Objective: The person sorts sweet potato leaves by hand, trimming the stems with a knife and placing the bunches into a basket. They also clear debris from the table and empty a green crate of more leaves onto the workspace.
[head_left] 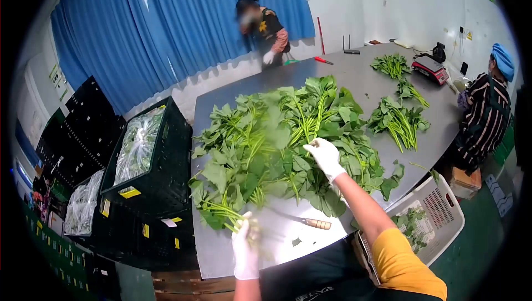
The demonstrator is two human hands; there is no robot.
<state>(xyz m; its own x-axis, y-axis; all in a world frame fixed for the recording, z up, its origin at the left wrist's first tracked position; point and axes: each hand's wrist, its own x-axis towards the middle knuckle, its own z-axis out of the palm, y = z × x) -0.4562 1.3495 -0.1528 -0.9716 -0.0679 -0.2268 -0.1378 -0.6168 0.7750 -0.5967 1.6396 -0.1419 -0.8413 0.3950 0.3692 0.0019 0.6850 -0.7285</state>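
Observation:
A large heap of leafy green stems covers the middle of the metal table. My left hand, in a white glove, has its fingers closed round the stem ends of a small bunch at the table's near left. My right hand, also gloved, is at the stems in the middle of the heap; its fingers are bent together, and what they hold is hidden. Between my hands, near the front edge, lies a knife with a wooden handle, its blade pointing left.
Smaller bunches and a red scale lie at the right. Dark crates with bagged greens stand left. A white basket holds leaves below right. One person stands behind the table, another is at the right.

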